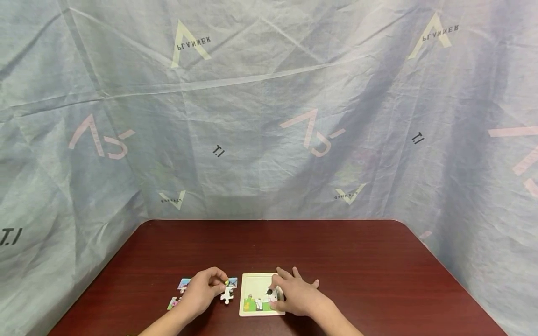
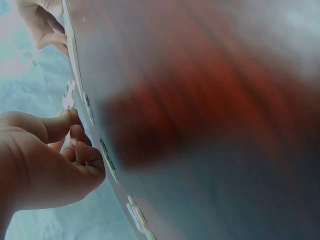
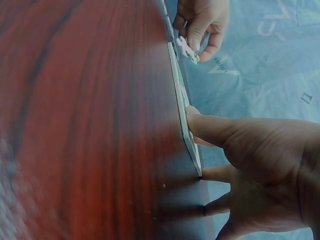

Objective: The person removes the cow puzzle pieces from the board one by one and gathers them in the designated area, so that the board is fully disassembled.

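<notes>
My left hand [image 1: 201, 290] pinches a jigsaw piece [image 1: 227, 295] between thumb and fingertips, just left of the puzzle board. The piece is mostly white with a bit of yellow, and the left wrist view shows it tilted above the table. A square, pale puzzle board [image 1: 255, 284] lies flat, with fitted pieces [image 1: 258, 304] along its near side showing green grass and a white animal. Over the board's right side is my right hand [image 1: 299, 296]. Its thumb [image 3: 200, 122] presses on the pieces there, while the other fingers spread past the edge onto the table.
Loose puzzle pieces lie left of the board: a blue one [image 1: 183, 283], a pink and green one [image 1: 173, 303] partly behind my left hand, and another blue one [image 1: 233, 281] beside the board. The dark red table [image 1: 336, 252] ends at a grey cloth backdrop [image 1: 260, 177].
</notes>
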`<state>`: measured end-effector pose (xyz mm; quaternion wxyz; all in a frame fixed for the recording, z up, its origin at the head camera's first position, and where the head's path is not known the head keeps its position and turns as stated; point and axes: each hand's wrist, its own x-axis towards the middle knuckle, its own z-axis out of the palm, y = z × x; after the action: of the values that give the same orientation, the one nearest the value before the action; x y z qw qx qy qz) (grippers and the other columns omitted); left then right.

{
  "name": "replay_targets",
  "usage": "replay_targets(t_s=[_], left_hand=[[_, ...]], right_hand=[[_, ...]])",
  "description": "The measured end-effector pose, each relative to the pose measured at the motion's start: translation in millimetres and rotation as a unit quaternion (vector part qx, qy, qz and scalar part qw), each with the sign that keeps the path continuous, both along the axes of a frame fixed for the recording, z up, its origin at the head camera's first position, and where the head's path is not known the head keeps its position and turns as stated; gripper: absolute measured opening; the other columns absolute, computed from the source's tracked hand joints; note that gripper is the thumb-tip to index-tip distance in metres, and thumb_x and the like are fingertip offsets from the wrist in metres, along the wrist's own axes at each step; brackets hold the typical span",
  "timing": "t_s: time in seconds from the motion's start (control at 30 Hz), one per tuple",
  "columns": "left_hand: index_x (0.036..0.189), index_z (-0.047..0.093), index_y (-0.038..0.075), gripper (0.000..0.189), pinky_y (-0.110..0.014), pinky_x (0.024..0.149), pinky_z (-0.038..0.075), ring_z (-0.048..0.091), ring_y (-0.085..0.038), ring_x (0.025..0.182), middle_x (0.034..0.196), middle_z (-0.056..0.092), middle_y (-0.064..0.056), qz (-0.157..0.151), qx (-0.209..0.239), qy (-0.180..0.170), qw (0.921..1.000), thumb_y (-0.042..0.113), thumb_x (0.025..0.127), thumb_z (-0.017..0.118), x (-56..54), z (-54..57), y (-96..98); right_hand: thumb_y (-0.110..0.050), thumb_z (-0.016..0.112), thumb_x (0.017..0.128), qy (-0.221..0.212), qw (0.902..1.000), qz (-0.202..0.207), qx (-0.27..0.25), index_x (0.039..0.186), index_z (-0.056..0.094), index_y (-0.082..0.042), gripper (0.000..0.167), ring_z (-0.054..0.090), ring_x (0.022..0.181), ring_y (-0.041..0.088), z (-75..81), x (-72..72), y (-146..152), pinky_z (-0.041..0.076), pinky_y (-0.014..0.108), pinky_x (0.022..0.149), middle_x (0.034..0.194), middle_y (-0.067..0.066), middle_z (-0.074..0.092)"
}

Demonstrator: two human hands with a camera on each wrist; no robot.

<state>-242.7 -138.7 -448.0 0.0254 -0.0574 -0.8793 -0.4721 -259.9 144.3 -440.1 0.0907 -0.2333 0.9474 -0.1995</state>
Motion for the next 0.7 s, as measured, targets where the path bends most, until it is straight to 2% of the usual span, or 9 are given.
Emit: replay_targets(t_s=[0.3, 0.7], left_hand=[[0.101, 0.07, 0.006, 0.013, -0.025, 0.061, 0.043, 0.057, -0.016, 0.071, 0.08, 0.071, -0.004, 0.009, -0.014, -0.018, 0.9997, -0.002, 0.092, 0.074, 5.2, -0.3, -17.8], [0.097, 0.071, 0.011, 0.016, -0.026, 0.066, 0.045, 0.058, -0.012, 0.074, 0.08, 0.069, 0.002, 0.034, -0.062, -0.009, 0.9974, 0.001, 0.088, 0.079, 9.4, -3.6, -34.4]], right_hand=[[-0.036, 0.08, 0.094, 0.004, 1.0, 0.001, 0.0, 0.105, 0.06, -0.031, 0.023, 0.034, 0.15, 0.062, -2.5, 0.8, 0, 0.023, 0.099, 0.089, 0.167, 0.015, 0.043], [-0.035, 0.079, 0.095, -0.001, 1.0, 0.002, -0.004, 0.106, 0.06, -0.03, 0.022, 0.032, 0.151, 0.062, -0.3, 0.7, -1, 0.022, 0.099, 0.089, 0.167, 0.015, 0.042]])
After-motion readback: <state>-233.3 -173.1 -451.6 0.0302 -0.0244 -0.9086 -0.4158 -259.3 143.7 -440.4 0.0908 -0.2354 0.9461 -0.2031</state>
